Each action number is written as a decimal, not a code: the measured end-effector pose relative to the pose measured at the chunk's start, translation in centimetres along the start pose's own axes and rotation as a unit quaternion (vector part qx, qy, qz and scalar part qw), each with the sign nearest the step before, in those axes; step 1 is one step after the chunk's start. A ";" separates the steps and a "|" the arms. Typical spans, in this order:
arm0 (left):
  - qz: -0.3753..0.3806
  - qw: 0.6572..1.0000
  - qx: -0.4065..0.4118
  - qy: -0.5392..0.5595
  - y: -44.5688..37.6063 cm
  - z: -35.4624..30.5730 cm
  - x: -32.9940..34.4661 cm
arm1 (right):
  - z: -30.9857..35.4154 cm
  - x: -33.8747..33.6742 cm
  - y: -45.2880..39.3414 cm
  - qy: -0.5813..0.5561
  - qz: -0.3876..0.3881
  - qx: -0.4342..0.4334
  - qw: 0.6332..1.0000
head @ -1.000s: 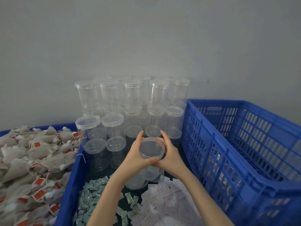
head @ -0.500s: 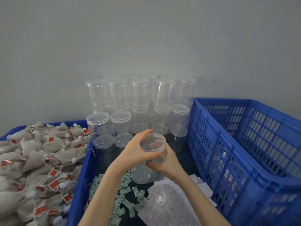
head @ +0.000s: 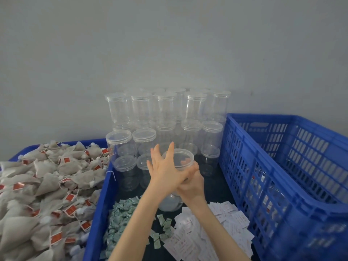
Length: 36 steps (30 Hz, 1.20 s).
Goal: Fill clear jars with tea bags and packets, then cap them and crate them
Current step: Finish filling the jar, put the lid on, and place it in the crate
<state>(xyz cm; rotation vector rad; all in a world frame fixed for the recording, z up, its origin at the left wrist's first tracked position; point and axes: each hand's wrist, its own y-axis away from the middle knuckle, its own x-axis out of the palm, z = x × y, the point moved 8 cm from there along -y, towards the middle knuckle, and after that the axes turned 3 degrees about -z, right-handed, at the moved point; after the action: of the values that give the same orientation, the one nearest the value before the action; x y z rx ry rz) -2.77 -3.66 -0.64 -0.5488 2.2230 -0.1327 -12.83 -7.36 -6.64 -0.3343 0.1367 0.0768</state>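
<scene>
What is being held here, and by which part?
A clear jar: the right hand grips its body just below the lid, while the left hand lies open against the lid's side.

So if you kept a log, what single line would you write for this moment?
step: uncapping jar | left hand: fingers straight, palm against lid | right hand: grips clear jar | jar: empty | blue crate: to the right

Clear capped jar (head: 178, 162), empty, tilted, held above scattered packets (head: 120, 217).
</scene>
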 end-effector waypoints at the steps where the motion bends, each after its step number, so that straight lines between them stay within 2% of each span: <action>1: 0.059 0.997 0.021 0.033 -0.2 0.2 0.2 | 0.0 -0.2 0.0 -0.010 0.006 0.004 1.000; 3: 0.154 0.981 0.049 0.110 -0.6 0.8 -0.3 | 0.3 -0.1 0.1 -0.027 0.028 0.006 0.999; 6: 0.191 0.963 0.077 0.172 -1.2 1.1 -1.6 | 0.6 0.5 0.5 -0.011 0.047 0.021 0.999; 7: 0.171 0.968 0.068 0.173 -1.2 1.1 -1.5 | 0.7 0.7 0.7 -0.010 0.038 0.022 0.999; 8: 0.117 0.979 0.047 0.163 -1.1 1.2 -1.4 | 0.8 0.9 0.9 0.006 0.021 0.015 1.000; 9: 0.029 0.990 0.016 0.136 -0.7 1.2 -1.5 | 1.0 1.0 1.1 0.028 -0.001 0.008 1.000; 11: -0.138 0.985 -0.050 0.088 1.4 0.7 -1.8 | 1.0 1.2 1.8 0.015 -0.048 0.001 0.999; 12: -0.174 0.980 -0.059 0.083 2.4 0.1 -1.7 | 0.8 1.3 2.1 -0.006 -0.061 0.003 0.998; 13: -0.175 0.978 -0.055 0.096 3.0 -0.3 -1.2 | 0.7 1.1 2.4 -0.020 -0.070 0.004 0.997; 14: -0.149 0.980 -0.046 0.122 3.3 -0.4 -0.7 | 0.6 0.7 2.5 -0.013 -0.075 0.000 0.997; 16: -0.044 0.984 -0.007 0.170 3.5 -0.5 0.0 | -0.1 -0.5 2.4 -0.015 -0.076 0.013 0.997; 18: 0.049 0.974 0.049 0.214 4.0 -0.8 -0.3 | -1.1 -1.3 2.2 -0.028 -0.059 0.040 0.997; 20: 0.028 0.977 0.096 0.187 3.7 -0.9 -1.8 | -1.7 -1.4 2.2 -0.027 -0.033 0.038 0.998; 21: 0.004 0.983 0.104 0.151 3.2 -0.6 -2.6 | -1.8 -1.2 2.3 -0.024 -0.020 0.036 0.999; 22: 0.012 0.986 0.101 0.128 2.6 -0.2 -2.9 | -1.7 -0.9 2.5 -0.015 -0.005 0.036 0.999; 25: 0.145 0.976 0.084 0.138 1.9 0.5 -1.5 | -1.2 0.2 3.0 0.007 0.022 0.040 0.999; 26: 0.129 0.983 0.078 0.102 1.9 0.7 -1.2 | -0.9 0.5 3.2 0.011 0.021 0.039 0.999; 28: -0.015 0.999 0.031 -0.028 2.1 1.0 -1.8 | -0.5 0.8 3.5 0.032 0.009 0.026 0.999; 29: -0.071 0.994 -0.003 -0.081 2.7 0.8 -2.3 | -0.3 0.9 3.6 0.042 -0.001 0.017 0.999; 31: -0.081 0.994 -0.031 -0.064 3.4 0.7 -1.7 | -0.1 0.8 3.9 0.036 -0.014 0.008 0.999; 33: 0.010 0.999 -0.011 0.044 2.9 1.5 -0.3 | -0.3 0.2 3.9 0.029 -0.019 0.000 0.999; 35: 0.126 0.985 0.035 0.116 3.2 1.7 0.2 | -0.4 -0.7 3.9 0.019 -0.027 -0.005 0.999; 36: 0.146 0.978 0.056 0.139 3.4 2.0 -0.1 | -0.4 -1.1 4.0 0.004 -0.029 -0.001 1.000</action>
<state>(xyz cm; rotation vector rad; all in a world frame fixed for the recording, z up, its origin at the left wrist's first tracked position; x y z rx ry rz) -2.42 -0.43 -2.81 -0.1435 2.5228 -0.1906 -14.32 -3.83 -8.14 -0.3396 0.1345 0.0177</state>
